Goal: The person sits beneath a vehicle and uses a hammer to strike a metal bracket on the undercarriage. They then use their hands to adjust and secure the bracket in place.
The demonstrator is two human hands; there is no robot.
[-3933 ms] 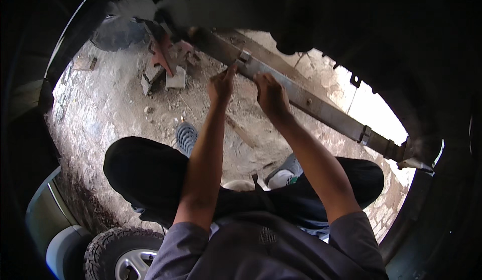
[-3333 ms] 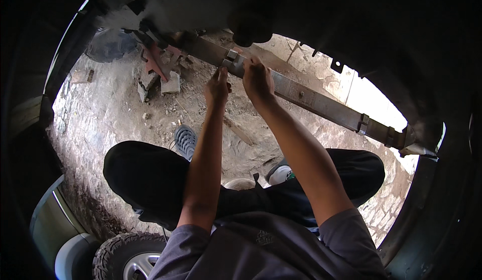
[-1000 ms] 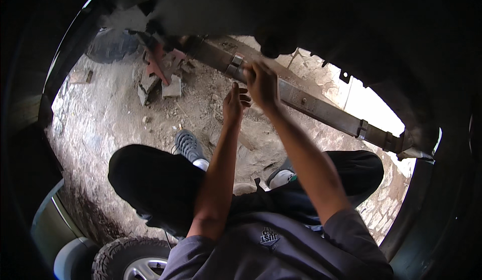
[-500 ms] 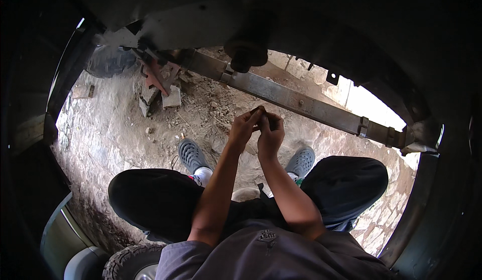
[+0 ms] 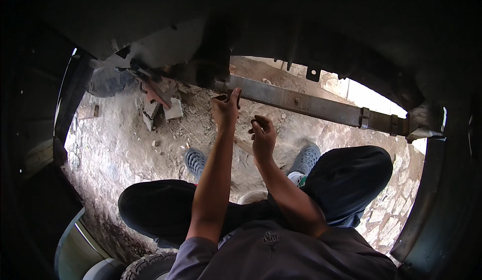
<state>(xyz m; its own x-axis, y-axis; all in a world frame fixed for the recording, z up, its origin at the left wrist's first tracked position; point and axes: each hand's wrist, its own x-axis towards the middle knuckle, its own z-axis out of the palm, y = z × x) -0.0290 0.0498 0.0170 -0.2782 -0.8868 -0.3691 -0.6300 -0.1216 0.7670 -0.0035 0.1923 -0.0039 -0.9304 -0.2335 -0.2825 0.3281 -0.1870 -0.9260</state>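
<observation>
My left hand is raised beside a long flat metal leaf spring, close to a clamp on it. Its thumb points up and its fingers are curled closed; whatever they hold is hidden. Lower and to the right, my right hand hangs apart from the spring. Its fingers are loosely bent, thumb and forefinger slightly apart, and I see nothing in them. A dark cylindrical part hangs just above my left hand.
Dark vehicle bodywork surrounds the view. A metal bracket with a hole hangs above the spring. Stone chunks and a reddish metal piece lie on the dirt floor at left. A tyre is at lower left. My shoes rest on the ground.
My hands were together, fingertips meeting. Now they have parted: the left has moved up and left to the spring, the right has drawn slightly down. The view has shifted a little.
</observation>
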